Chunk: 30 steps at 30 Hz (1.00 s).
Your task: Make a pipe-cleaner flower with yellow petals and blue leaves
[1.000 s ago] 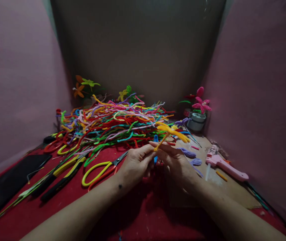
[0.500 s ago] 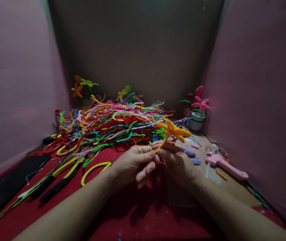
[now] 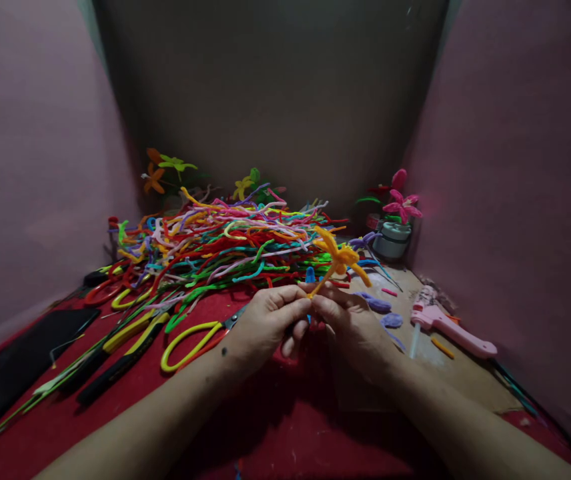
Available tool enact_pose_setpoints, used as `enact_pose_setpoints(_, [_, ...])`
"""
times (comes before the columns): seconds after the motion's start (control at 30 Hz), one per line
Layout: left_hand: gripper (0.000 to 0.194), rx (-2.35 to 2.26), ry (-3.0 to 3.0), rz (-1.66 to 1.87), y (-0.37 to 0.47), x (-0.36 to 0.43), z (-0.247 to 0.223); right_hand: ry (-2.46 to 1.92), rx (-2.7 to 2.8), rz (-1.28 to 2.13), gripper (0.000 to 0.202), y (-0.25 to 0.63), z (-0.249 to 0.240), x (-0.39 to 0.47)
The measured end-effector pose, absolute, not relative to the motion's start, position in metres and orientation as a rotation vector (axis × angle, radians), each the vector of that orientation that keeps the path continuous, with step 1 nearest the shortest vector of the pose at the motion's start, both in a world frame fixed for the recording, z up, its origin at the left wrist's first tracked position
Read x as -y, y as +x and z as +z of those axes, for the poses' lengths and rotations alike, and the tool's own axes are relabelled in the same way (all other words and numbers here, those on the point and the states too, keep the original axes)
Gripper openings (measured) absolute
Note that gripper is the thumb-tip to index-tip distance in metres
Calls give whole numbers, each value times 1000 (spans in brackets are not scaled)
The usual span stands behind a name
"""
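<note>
An orange pipe-cleaner flower [image 3: 338, 257] with several petals stands tilted above my fingers, its stem end pinched between both hands. My left hand [image 3: 278, 317] is closed, thumb and forefinger pressed together at the lower end of the stem. My right hand [image 3: 353, 323] grips the same stem from the other side, thumb and fingers closed. The two sets of fingertips meet, so the very tip of the stem is mostly hidden. Just beyond my hands rises a blue piece [image 3: 310, 274], partly covered by them.
A heap of colourful pipe cleaners [image 3: 235, 240] lies ahead. Scissors [image 3: 193, 347] and yellow-black pliers [image 3: 128, 363] lie left, near a black phone-like slab [image 3: 30, 363]. On the right, a cardboard sheet [image 3: 480, 383] bears purple petals [image 3: 378, 303] and a pink glue gun [image 3: 453, 323]. A potted pink flower [image 3: 403, 205] stands behind.
The orange flower has turned in my fingers, so its petals now point differently. Both hands have shifted slightly, my left wrist uncovering more of the scissors. Both keep their pinch on the stem.
</note>
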<state>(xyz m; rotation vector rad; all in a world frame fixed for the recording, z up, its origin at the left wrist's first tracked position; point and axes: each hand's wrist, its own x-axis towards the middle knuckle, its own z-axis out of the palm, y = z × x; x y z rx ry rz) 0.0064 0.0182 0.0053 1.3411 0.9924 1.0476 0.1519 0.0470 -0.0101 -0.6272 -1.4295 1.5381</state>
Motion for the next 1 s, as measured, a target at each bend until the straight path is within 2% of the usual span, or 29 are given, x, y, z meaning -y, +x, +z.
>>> enact_pose_setpoints(0.1, [17, -675, 1025, 941, 3, -21, 6, -608, 1441, 1518, 25, 152, -9, -47])
enact_pose_setpoints(0.2, [17, -567, 967, 830, -1, -24, 3, -613, 1433, 1550, 27, 152, -12, -48])
enact_pose_setpoints(0.47, [12, -1227, 1852, 1213, 6, -16, -3, -719, 1421, 1406, 23, 150, -19, -53])
enact_pose_setpoints(0.67, [18, -1012, 1421, 977, 5, -21, 5, -697, 1445, 1548, 31, 152, -12, -50])
enact_pose_setpoints(0.87, [18, -583, 1010, 837, -3, -25, -1, -578, 1412, 1644, 20, 153, -11, -50])
enact_pose_setpoints(1.0, [23, -623, 1095, 764, -4, -24, 1, -572, 1421, 1639, 23, 151, -16, -51])
